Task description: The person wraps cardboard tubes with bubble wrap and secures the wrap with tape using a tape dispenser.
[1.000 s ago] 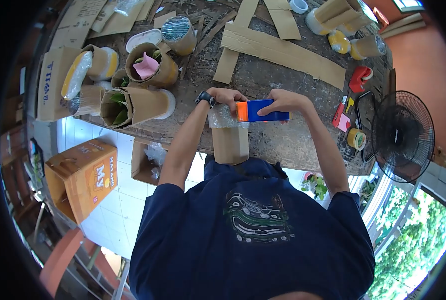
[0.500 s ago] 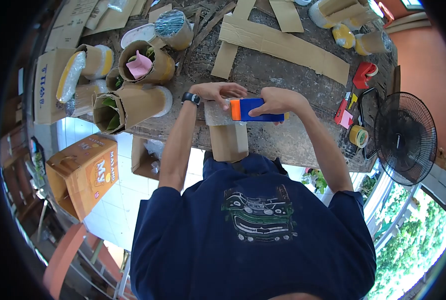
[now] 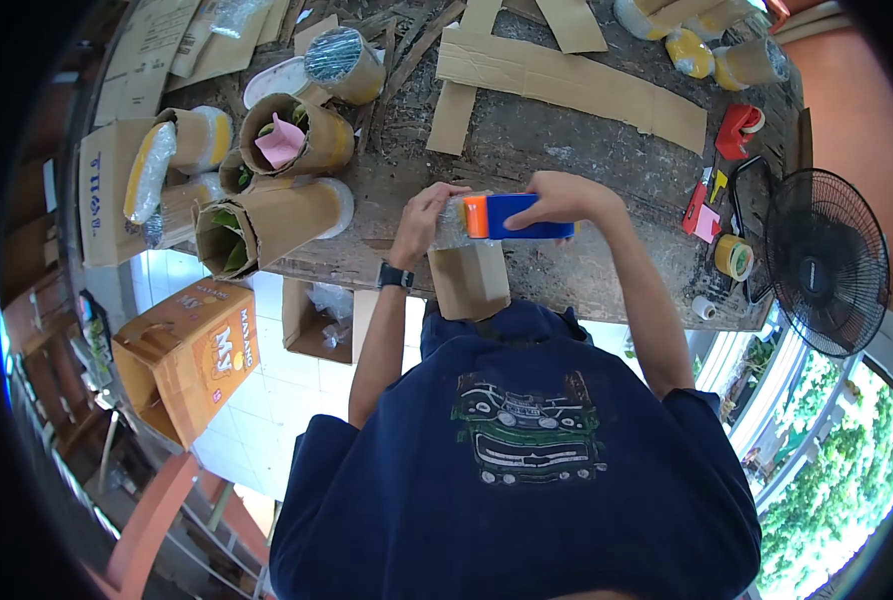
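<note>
My right hand (image 3: 564, 200) is wrapped round a blue tape dispenser (image 3: 526, 217) with an orange front end. That front end touches the clear plastic wrap (image 3: 452, 225) on the far end of a cardboard tube (image 3: 469, 282), which lies at the table's near edge against my shirt. Against the left side of the wrapped end rests my left hand (image 3: 424, 222), its fingers bent round it; a dark watch is on that wrist. Tape between the dispenser and the wrap is too small to make out.
Cardboard tubes (image 3: 284, 222) with leaves inside stand at the left. Flat cardboard strips (image 3: 566, 85) lie across the back. A red dispenser (image 3: 734, 132), a tape roll (image 3: 733, 257) and a black fan (image 3: 826, 262) are at the right. An orange carton (image 3: 191, 350) sits below left.
My left hand has moved from above the tube to its left side and closed round the wrapped end. The dispenser stays at that end. The whole view has shifted slightly.
</note>
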Available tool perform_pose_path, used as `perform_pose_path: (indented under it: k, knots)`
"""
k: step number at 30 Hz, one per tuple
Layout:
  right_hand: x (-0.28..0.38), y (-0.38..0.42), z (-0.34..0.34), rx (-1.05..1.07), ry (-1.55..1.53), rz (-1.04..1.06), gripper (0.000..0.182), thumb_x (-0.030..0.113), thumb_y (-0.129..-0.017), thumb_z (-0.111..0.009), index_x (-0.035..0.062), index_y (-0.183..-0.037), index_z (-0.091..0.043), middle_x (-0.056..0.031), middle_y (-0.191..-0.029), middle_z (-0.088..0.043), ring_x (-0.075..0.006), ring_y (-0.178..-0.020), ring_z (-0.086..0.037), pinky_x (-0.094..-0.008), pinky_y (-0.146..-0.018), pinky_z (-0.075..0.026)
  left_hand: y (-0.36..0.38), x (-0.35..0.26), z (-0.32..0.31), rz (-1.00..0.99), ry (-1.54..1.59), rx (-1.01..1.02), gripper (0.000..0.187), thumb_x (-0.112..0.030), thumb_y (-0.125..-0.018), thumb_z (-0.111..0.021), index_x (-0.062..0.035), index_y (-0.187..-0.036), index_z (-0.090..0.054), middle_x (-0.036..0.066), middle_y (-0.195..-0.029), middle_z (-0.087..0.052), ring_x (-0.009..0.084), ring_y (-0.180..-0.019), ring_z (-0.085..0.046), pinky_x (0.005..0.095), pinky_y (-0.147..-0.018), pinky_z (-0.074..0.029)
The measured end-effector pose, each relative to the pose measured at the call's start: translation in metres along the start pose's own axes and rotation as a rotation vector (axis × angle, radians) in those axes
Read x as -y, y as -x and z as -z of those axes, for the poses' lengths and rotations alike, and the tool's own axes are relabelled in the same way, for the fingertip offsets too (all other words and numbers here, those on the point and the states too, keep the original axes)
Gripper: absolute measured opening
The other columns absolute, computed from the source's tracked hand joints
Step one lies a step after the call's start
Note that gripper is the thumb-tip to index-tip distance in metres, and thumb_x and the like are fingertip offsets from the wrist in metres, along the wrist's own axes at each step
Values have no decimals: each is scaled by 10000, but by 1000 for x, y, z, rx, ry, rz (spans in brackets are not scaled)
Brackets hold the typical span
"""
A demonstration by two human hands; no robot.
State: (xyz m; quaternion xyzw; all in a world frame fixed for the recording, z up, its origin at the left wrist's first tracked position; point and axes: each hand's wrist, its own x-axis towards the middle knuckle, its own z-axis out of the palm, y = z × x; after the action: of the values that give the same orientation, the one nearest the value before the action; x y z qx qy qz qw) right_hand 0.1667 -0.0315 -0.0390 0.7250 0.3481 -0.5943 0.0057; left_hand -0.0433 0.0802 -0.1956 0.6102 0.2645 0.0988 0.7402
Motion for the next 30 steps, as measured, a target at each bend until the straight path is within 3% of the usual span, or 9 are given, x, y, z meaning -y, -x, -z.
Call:
perform_pose_path:
  k: [2,3,6,12,18,19,22,28,30]
  knots:
    - [-50,-27,-15,-3,-228,142,537,465,-704,-764,-55,-808,-683,-152,-715,-662,-198,-600,-674,-291,-461,-566,7,-17,-11,-118,-261,-65,380,-357,-958,-495,-40,-1041,-686,103,-991,-682,225,-944,-631,319,-826,-466]
    - [-61,-37,-20,-18,-190,123,568,507,-671,-788,-38,-800,-690,-132,-711,-655,-192,-585,-657,-291,-431,-551,7,-23,-14,-180,-393,-96,350,-343,-938,-530,-43,-1022,-692,112,-970,-683,240,-928,-637,324,-810,-472]
    - [-65,-45,-25,-64,-138,132,581,527,-652,-798,-29,-779,-693,-121,-696,-654,-193,-584,-658,-287,-439,-552,7,-23,-14,-274,-395,-129,294,-326,-858,-641,-70,-988,-704,108,-924,-681,277,-885,-636,339,-774,-482]
    - [-73,-42,-20,-38,70,127,599,591,-651,-776,2,-726,-694,-94,-654,-650,-198,-587,-662,-296,-474,-536,7,-21,-13,-328,-505,-86,319,-239,-770,-742,-39,-1015,-700,107,-944,-677,243,-890,-633,327,-792,-483]
    - [-92,-9,-3,3,27,2,616,604,-658,-767,-4,-685,-675,-99,-622,-636,-200,-579,-662,-291,-478,-520,9,-24,-13,-305,-490,-104,353,-261,-726,-769,-35,-991,-716,100,-926,-673,233,-870,-630,329,-784,-488]
    - [-101,-10,-7,-106,40,-3,630,610,-662,-761,-12,-662,-664,-97,-608,-631,-202,-561,-661,-294,-480,-524,7,-26,-13,-310,-503,-99,357,-263,-723,-771,-34,-992,-716,98,-923,-672,232,-869,-629,328,-783,-488]
    - [-100,-12,0,22,55,-47,630,603,-672,-758,-19,-676,-662,-102,-632,-640,-205,-558,-664,-296,-493,-536,8,-27,-18,-310,-533,-73,367,-267,-719,-775,-33,-995,-717,92,-916,-668,228,-867,-628,326,-782,-487]
    - [-105,-15,3,25,117,-38,612,586,-692,-752,-20,-722,-673,-98,-642,-643,-186,-541,-647,-300,-474,-510,6,-24,-17,-316,-526,-83,370,-273,-708,-781,-40,-989,-720,83,-902,-668,226,-869,-625,331,-789,-484]
    - [-112,-16,-5,21,-1,-7,621,600,-678,-751,-15,-726,-681,-98,-639,-645,-188,-551,-650,-306,-484,-508,5,-24,-17,-292,-498,-100,368,-302,-689,-782,-57,-958,-728,78,-888,-677,243,-858,-626,351,-789,-488]
